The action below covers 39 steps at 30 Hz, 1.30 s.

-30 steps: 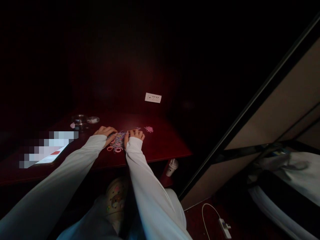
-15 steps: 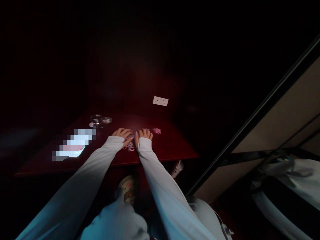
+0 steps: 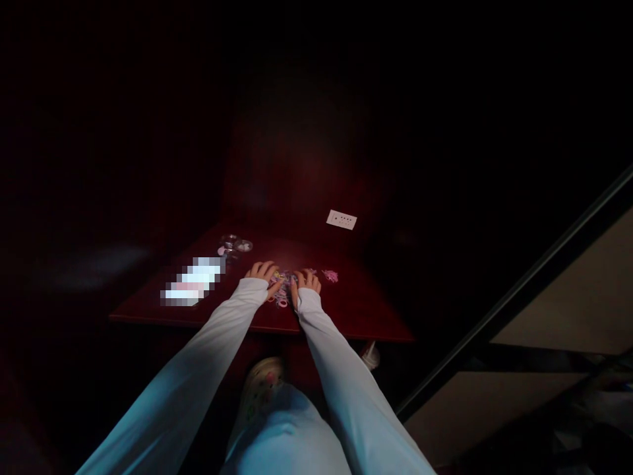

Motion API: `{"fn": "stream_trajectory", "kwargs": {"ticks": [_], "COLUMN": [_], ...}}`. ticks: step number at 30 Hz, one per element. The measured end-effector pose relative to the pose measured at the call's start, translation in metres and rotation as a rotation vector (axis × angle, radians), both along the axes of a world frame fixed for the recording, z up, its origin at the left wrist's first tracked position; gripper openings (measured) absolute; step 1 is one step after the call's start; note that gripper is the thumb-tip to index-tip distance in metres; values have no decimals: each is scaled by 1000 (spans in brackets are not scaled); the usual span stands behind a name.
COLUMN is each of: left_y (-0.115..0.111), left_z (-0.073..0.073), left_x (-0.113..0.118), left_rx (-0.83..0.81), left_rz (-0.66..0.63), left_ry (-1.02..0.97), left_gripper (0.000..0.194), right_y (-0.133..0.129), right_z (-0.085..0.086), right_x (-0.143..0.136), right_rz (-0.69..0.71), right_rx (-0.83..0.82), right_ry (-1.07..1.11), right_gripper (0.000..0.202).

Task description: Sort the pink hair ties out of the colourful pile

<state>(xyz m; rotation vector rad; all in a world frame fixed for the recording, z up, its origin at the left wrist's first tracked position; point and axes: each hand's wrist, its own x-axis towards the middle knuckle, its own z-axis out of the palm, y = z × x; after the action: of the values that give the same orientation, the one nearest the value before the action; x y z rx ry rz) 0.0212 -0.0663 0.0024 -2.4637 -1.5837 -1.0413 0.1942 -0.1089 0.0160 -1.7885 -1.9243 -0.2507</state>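
Observation:
A pile of small pink and purple hair ties (image 3: 282,294) lies on the dark red table (image 3: 242,315), with some yellow showing among them. At its left edge rests my left hand (image 3: 264,277), fingers spread and thumb touching the pile. My right hand (image 3: 307,282) is at the other side, fingers apart and curved down over the pile's edge. Neither hand visibly grips anything. Just right of my right hand sits a separate small pink cluster (image 3: 330,276), apparently of similar bands.
A lit phone (image 3: 194,282), its screen blurred out, lies at the left. Behind it stand a clear container (image 3: 230,241) and a round clear lid (image 3: 244,246). A white socket plate (image 3: 341,220) is on the wall. A lidded cup (image 3: 370,357) shows below the table's right edge.
My view has shifted, so the table and hands appear farther right and slightly lower. My hands are a little farther apart, with more of the pile showing between them.

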Motion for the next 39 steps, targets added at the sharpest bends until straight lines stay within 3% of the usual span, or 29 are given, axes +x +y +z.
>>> {"fn": "stream_trajectory", "kwargs": {"ticks": [8, 15, 19, 26, 31, 35, 39], "left_y": [4, 27, 35, 49, 45, 37, 35], "left_z": [-4, -15, -16, -11, -10, -7, -6], "left_x": [-1, -4, -1, 6, 12, 15, 14], "left_rx": [-122, -170, -201, -246, -230, -208, -215], "left_rz": [78, -42, -111, -144, -141, -145, -132], "left_ry": [-20, -136, -283, -335, -270, -195, -255], "left_gripper": [46, 45, 36, 40, 41, 43, 44], "right_y": [2, 20, 29, 32, 28, 23, 16], "right_z": [-9, -3, -6, -10, -8, -6, -3], "right_x": [14, 21, 24, 33, 48, 52, 47], "right_rz": [154, 312, 276, -9, 137, 142, 210], "right_rx": [-96, -33, 2, -14, -84, -45, -27], "right_ry": [-52, -63, 14, 220, 30, -69, -156], "right_gripper": [54, 57, 52, 46, 41, 44, 45]}}
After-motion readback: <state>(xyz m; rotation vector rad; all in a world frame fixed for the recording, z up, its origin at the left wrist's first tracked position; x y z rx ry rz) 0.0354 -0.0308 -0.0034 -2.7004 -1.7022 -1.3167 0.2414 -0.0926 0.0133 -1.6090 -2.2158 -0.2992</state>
